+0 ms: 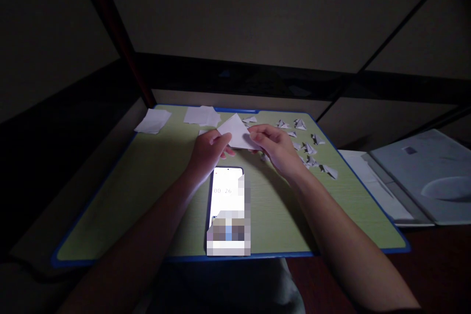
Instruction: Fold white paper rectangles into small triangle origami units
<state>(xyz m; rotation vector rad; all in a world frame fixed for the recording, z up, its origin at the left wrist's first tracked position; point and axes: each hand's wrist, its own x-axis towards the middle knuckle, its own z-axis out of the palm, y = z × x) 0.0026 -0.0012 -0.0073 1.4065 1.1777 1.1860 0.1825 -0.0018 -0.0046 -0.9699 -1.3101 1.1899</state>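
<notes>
A sheet of white paper (235, 132), folded to a point at its far end, is held up over the middle of the table between both hands. My left hand (209, 149) pinches its left corner, thumb on top. On the other side my right hand (274, 144) grips the right corner with its thumb and fingers. Several small folded paper pieces (309, 148) lie to the right of and behind my right hand. Just this side of the hands rests a lit phone (228, 201) showing a timer, its lower part pixelated.
The green table (147, 216) has a blue rim. Stacks of white paper sit at the far left (153, 121) and at the back (202, 116). A large pale folder or box (423, 176) lies beyond the right edge. Dark panels rise behind.
</notes>
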